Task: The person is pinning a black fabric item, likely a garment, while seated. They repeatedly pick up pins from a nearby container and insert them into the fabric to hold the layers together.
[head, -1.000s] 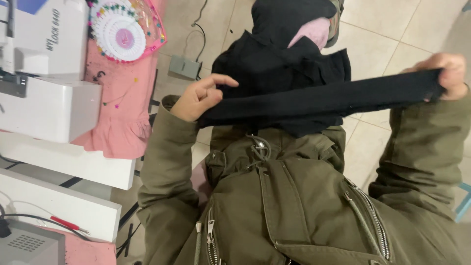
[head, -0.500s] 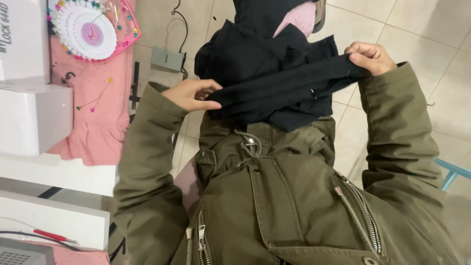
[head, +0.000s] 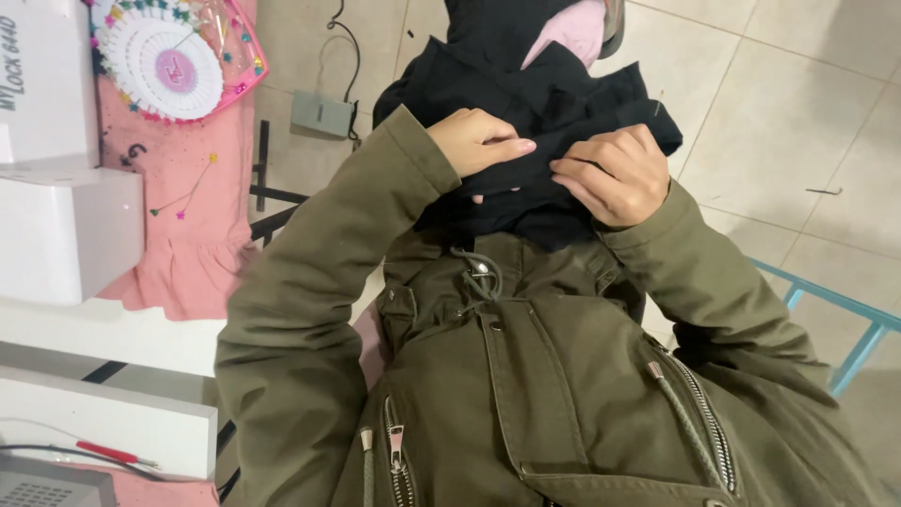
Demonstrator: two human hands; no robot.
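A bundle of black fabric [head: 563, 99] lies on my lap, over my olive-green jacket [head: 507, 376]. My left hand [head: 479, 141] grips the fabric's near edge, fingers curled over it. Right beside it, my right hand [head: 615, 174] pinches the same black fabric, the two hands almost touching. A bit of pink cloth [head: 572, 33] shows beneath the black bundle at the top.
A white sewing machine [head: 56, 188] stands at the left on a white table [head: 113, 338]. A pink garment [head: 178, 235] lies beside it with a round pin wheel [head: 174, 66] on top. A grey foot pedal [head: 322, 115] sits on the tiled floor. A blue frame [head: 845, 329] is at right.
My hands, which held the black fabric stretched wide apart, have come together at the middle, gathering the fabric into a bunch on my lap.
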